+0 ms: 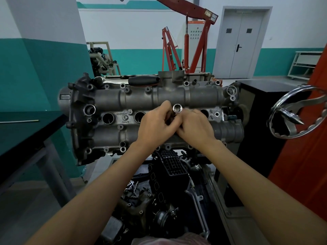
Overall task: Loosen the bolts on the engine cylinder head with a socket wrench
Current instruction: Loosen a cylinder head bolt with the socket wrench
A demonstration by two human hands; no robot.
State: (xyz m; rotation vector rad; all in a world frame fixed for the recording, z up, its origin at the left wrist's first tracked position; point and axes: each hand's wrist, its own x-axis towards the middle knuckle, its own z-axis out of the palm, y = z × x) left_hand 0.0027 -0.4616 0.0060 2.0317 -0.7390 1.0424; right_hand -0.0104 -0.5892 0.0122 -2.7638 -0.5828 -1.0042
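both hands [174,125] around socket [177,108] above cylinder head [109,100]

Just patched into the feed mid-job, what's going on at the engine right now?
A person stands over the cylinder head with both hands meeting at its middle. The left hand and right hand together hold a socket, its open end facing up towards the camera; they seem to be fitting or adjusting it. The socket is on no bolt. A black-handled tool lies on the head's far edge.
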